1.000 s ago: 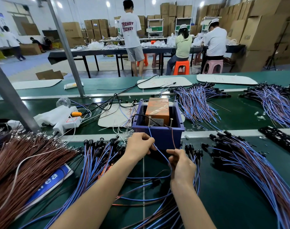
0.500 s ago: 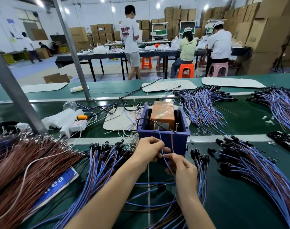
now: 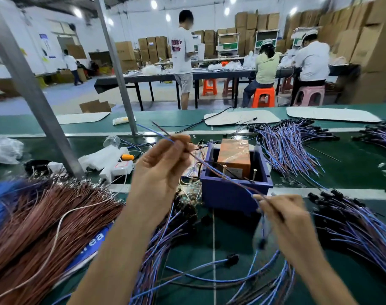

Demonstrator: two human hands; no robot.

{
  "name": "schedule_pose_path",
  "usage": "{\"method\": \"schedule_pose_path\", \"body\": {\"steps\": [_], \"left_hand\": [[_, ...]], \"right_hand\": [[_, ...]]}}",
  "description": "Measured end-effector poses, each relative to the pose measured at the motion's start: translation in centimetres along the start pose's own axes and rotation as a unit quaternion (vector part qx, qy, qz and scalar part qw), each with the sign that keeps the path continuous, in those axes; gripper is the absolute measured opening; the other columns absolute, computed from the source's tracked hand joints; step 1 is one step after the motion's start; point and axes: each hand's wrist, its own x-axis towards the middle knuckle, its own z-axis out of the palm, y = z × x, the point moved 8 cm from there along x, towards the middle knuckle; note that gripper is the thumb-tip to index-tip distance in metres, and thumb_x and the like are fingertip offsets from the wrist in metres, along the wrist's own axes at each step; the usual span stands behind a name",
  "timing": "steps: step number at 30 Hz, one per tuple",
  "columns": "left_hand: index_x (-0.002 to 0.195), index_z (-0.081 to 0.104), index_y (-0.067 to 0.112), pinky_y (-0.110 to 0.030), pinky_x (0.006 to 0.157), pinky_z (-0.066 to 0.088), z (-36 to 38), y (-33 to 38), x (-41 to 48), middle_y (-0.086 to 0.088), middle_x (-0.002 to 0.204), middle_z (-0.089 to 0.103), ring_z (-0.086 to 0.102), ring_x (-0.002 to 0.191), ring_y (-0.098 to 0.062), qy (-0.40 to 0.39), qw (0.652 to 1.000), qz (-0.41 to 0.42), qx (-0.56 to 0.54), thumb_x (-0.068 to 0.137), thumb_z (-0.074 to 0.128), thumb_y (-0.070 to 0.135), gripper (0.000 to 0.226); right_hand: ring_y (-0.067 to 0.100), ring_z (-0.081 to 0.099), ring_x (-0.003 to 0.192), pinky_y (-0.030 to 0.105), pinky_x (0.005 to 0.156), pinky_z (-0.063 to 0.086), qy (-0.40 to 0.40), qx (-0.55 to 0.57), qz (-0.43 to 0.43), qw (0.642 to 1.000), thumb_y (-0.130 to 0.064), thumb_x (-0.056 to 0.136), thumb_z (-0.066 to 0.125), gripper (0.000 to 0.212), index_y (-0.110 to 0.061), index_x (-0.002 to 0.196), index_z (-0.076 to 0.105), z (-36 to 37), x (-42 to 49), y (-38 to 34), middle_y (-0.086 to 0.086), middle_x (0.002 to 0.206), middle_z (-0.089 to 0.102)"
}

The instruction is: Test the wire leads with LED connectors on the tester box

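Thumb and fingertips [image 3: 180, 143] of the worker's left hand [image 3: 163, 170] pinch a blue-and-brown wire lead [image 3: 209, 165] just short of its bare ends, which fan up and away to the left. The hand is raised above the bench, back toward the camera, wrist bent and forearm rising from the lower edge. The lead slants down to the right, across the near corner of the tester box [image 3: 231, 194], into the right hand [image 3: 284, 219], where thumb and forefinger nip it and the other fingers curl beneath. That hand is lower and nearer, its forearm entering from the bottom right. Below it the lead drops to a dark, blurred LED connector [image 3: 262, 243]. The blue tester box sits on the green bench [image 3: 231, 243] between the two hands, holding an orange block [image 3: 233, 154] and two upright metal pins [image 3: 254, 172]. A bundle of brown wires [image 3: 44, 216] lies to the left, and heaps of blue leads with black connectors [image 3: 352, 221] to the right.
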Motion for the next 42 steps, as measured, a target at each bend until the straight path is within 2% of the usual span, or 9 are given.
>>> {"method": "schedule_pose_path", "body": {"steps": [7, 10, 13, 17, 20, 22, 26, 33, 42], "left_hand": [[0.084, 0.076, 0.022, -0.020, 0.074, 0.055, -0.1, 1.3, -5.3, 0.001, 0.093, 0.073, 0.069, 0.084, -0.010, -0.167, 0.970, 0.049, 0.169, 0.076, 0.076, 0.034, 0.015], [0.087, 0.076, 0.019, -0.026, 0.078, 0.055, -1.3, -0.6, -6.8, -0.004, 0.099, 0.072, 0.069, 0.088, -0.018, -0.171, 0.966, 0.025, 0.194, 0.081, 0.073, 0.031, 0.014], [0.092, 0.075, 0.015, -0.029, 0.079, 0.054, -2.4, -1.8, -8.7, -0.006, 0.101, 0.071, 0.068, 0.089, -0.019, -0.213, 0.949, -0.005, 0.232, 0.087, 0.068, 0.019, 0.009], [0.077, 0.072, 0.002, -0.014, 0.081, 0.046, -3.8, -7.3, -14.1, 0.005, 0.091, 0.073, 0.058, 0.115, -0.035, -0.363, 0.842, -0.074, 0.392, 0.097, 0.047, -0.003, 0.032], [0.100, 0.067, -0.006, -0.013, 0.089, 0.044, -7.3, -6.8, -13.0, -0.003, 0.113, 0.067, 0.045, 0.130, -0.034, -0.229, 0.796, -0.043, 0.559, 0.099, 0.035, -0.006, 0.032], [0.110, 0.070, 0.019, -0.021, 0.091, 0.048, -5.2, -5.5, -13.1, 0.005, 0.112, 0.070, 0.063, 0.110, -0.014, -0.330, 0.766, -0.011, 0.551, 0.099, 0.051, 0.024, 0.022], [0.099, 0.069, 0.035, -0.019, 0.084, 0.050, -7.7, -6.1, -9.2, 0.021, 0.095, 0.070, 0.064, 0.092, 0.003, -0.209, 0.763, -0.050, 0.609, 0.089, 0.064, 0.024, 0.015], [0.107, 0.056, 0.026, -0.033, 0.084, 0.044, -7.7, -14.3, -7.3, 0.001, 0.114, 0.059, 0.055, 0.107, -0.022, -0.222, 0.536, -0.148, 0.801, 0.093, 0.053, 0.040, 0.020], [0.086, 0.049, 0.025, -0.029, 0.064, 0.050, -0.3, -12.6, -5.7, 0.007, 0.070, 0.061, 0.056, 0.061, -0.011, -0.217, 0.740, -0.051, 0.634, 0.095, 0.054, 0.020, 0.011]], "right_hand": [[-0.003, 0.062, 0.050, 0.002, 0.051, 0.043, -0.033, 0.019, 0.038, 0.999, -0.028, 0.086, 0.051, 0.022, -0.023, 0.098, 0.070, -4.8, 1.2, 3.3, -0.010, 0.061, 0.067], [0.009, 0.071, 0.066, 0.017, 0.065, 0.056, -0.049, 0.071, 0.096, 0.992, -0.029, 0.086, 0.052, 0.030, -0.019, 0.107, 0.070, -5.0, 0.6, 6.1, -0.008, 0.077, 0.074], [-0.008, 0.064, 0.084, -0.001, 0.075, 0.044, -0.021, -0.059, 0.052, 0.997, -0.004, 0.090, 0.062, 0.024, -0.022, 0.103, 0.070, -6.1, 0.4, 6.1, -0.007, 0.090, 0.072], [-0.012, 0.052, 0.114, -0.002, 0.099, 0.027, -0.171, -0.127, 0.047, 0.976, 0.023, 0.073, 0.045, 0.052, -0.015, 0.094, 0.074, -3.2, -1.5, 7.5, 0.000, 0.117, 0.064], [0.017, 0.042, 0.136, 0.019, 0.108, 0.030, -0.323, -0.203, 0.089, 0.920, 0.026, 0.075, 0.039, 0.062, -0.020, 0.101, 0.071, -0.5, -4.3, 10.4, -0.008, 0.141, 0.047], [0.018, 0.039, 0.137, 0.025, 0.105, 0.036, -0.320, -0.223, 0.113, 0.914, 0.021, 0.081, 0.038, 0.059, -0.024, 0.106, 0.067, -0.4, -4.7, 11.3, -0.013, 0.145, 0.041], [0.023, 0.051, 0.124, 0.028, 0.096, 0.042, -0.263, -0.257, 0.111, 0.923, 0.011, 0.087, 0.043, 0.049, -0.024, 0.113, 0.064, -0.2, -4.0, 10.5, -0.007, 0.148, 0.039], [0.024, 0.052, 0.110, 0.032, 0.089, 0.047, -0.232, -0.284, 0.125, 0.922, -0.006, 0.094, 0.048, 0.032, -0.019, 0.121, 0.060, 1.8, -2.9, 9.6, -0.001, 0.134, 0.045], [-0.008, 0.063, 0.083, 0.004, 0.074, 0.044, -0.243, 0.074, 0.050, 0.966, -0.015, 0.089, 0.067, 0.037, -0.045, 0.108, 0.056, 4.4, -4.5, -2.4, -0.030, 0.096, 0.065]]}}
